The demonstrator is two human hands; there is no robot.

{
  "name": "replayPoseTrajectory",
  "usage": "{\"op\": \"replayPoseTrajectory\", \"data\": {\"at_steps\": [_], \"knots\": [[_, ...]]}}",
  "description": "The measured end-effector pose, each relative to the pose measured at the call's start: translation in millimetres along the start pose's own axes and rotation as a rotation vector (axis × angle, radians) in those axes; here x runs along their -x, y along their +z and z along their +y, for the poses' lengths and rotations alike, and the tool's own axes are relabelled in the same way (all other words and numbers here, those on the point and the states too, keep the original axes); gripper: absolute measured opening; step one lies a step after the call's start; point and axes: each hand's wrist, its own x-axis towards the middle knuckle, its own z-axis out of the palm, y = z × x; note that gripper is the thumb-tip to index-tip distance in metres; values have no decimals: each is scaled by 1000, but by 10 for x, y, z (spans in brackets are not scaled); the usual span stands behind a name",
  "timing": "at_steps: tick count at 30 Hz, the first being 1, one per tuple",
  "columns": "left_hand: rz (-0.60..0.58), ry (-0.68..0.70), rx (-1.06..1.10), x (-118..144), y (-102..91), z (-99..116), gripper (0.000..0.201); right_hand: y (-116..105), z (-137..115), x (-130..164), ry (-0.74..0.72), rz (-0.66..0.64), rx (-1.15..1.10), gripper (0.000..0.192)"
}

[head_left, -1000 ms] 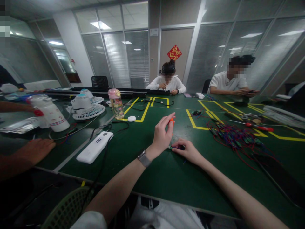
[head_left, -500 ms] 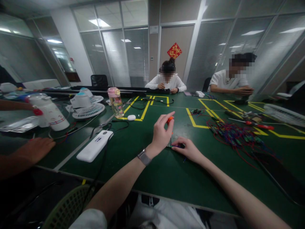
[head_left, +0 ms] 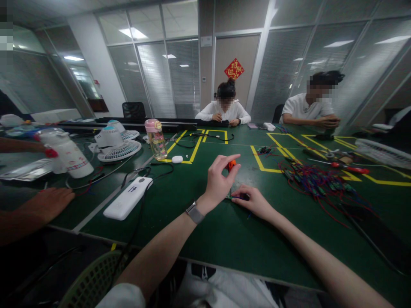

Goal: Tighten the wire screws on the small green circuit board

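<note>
On the green table [head_left: 224, 239] before you: left hand [head_left: 218, 182] pinches the orange-handled screwdriver [head_left: 231, 164] upright, tip down on the small board [head_left: 236, 197]. Right hand [head_left: 253, 201], fingers curled, pins that board just right of the shaft.

You're sitting in an office turned small assembly room: glass partition walls [head_left: 289, 72] with blinds all around, ceiling panel lights [head_left: 135, 33], a red paper decoration [head_left: 234, 69] on the door. Your green work table [head_left: 224, 239] is marked out in yellow tape boxes [head_left: 266, 164], and a tangle of red wired circuit parts [head_left: 316, 182] sprawls to your right. Two co-workers [head_left: 226, 109] sit across at their own spots, with desk fans [head_left: 117, 143] and a water bottle [head_left: 156, 139] between.
</note>
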Motion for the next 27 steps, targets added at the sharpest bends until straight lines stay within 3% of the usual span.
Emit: {"op": "replayPoseTrajectory", "data": {"at_steps": [3,8,14,20,27], "knots": [[32,16,-40,-5,-9,19,18,-3,-7,0,0,-3,8,17],[-20,-4,18,-6,-6,18,29,-5,6,-3,-18,-5,6,18],[39,21,-65,-8,-7,40,15,-5,12,-1,-17,-7,4,18],[-43,30,-7,4,-4,48,30,-14,-3,0,-12,-12,-1,18],[20,50,-60,7,5,32,22,-16,-13,-3,-16,-10,3,17]]}}
